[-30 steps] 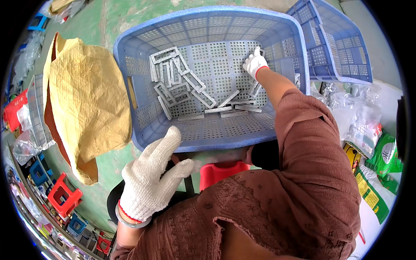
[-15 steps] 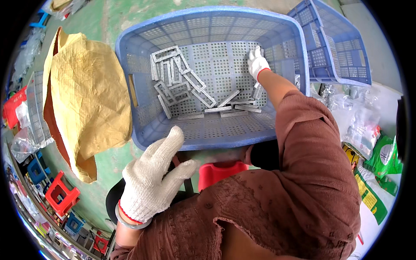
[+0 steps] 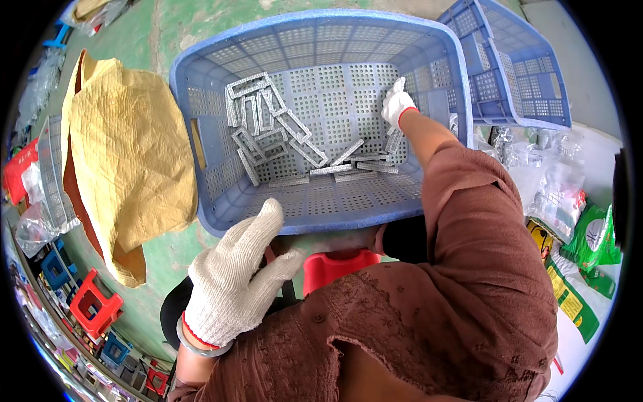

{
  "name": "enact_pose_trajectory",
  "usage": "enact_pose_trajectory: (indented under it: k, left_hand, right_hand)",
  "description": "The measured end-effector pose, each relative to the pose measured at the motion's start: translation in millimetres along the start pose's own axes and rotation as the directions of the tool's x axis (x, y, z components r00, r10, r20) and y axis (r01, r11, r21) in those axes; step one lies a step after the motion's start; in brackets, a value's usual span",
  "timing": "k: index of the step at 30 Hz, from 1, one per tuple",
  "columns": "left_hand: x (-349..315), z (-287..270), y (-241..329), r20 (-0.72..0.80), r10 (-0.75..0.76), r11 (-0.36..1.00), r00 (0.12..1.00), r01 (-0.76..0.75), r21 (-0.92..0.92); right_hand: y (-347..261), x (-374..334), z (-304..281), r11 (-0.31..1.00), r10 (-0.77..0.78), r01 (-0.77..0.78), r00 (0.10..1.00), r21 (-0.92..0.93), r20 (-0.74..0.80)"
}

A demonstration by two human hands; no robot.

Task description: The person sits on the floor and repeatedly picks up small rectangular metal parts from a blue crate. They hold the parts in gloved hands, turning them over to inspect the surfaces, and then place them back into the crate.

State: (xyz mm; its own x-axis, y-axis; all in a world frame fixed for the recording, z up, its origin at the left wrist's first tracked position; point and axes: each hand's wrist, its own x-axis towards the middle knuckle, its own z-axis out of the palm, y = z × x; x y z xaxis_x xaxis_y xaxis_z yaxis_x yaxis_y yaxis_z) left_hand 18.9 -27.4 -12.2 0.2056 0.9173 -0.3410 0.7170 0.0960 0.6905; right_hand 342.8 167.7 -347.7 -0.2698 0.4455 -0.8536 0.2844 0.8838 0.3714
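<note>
A large blue plastic crate [image 3: 321,224] lies in front of me with several silvery rectangular metal frames [image 3: 309,153] inside. Most of these frames cluster at its left; others lie along the near side. My right hand [image 3: 398,107], in a white knitted glove, reaches down into the crate's right end. Its fingers look drawn together, and whatever they may hold is hidden. One silvery piece [image 3: 393,141] lies just below that hand. Outside the near rim, my left hand [image 3: 234,275], also gloved, hangs in the air with fingers stretched and thumb apart, holding nothing.
A yellow woven sack [image 3: 130,161] stands left of the crate. Another blue crate [image 3: 516,74] sits tilted at the far right. Clear plastic bags [image 3: 546,171] and a green bag [image 3: 593,234] lie at my right. Red stools [image 3: 341,268] are near my legs and at the left [image 3: 95,305].
The crate and sack sit slightly further left in view. My right hand's fingers look closer together, still at the crate's right end. The left hand stays nearly in place.
</note>
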Motion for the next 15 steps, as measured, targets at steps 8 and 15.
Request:
enact_pose_trajectory:
  k: [8,15]
  left_hand:
    - [-0.8,-1.4,-1.7,-0.007,-0.015,1.000,1.000,0.015,0.007]
    - [-1.4,-1.6,-4.7,-0.025,-0.005,1.000,1.000,0.005,-0.007]
  right_hand:
    - [-9.5,-4.7,6.1,0.999,-0.037,0.039,0.996,0.012,-0.087]
    - [-23.3,15.5,18.7,0.995,0.052,-0.064,0.990,-0.083,-0.132]
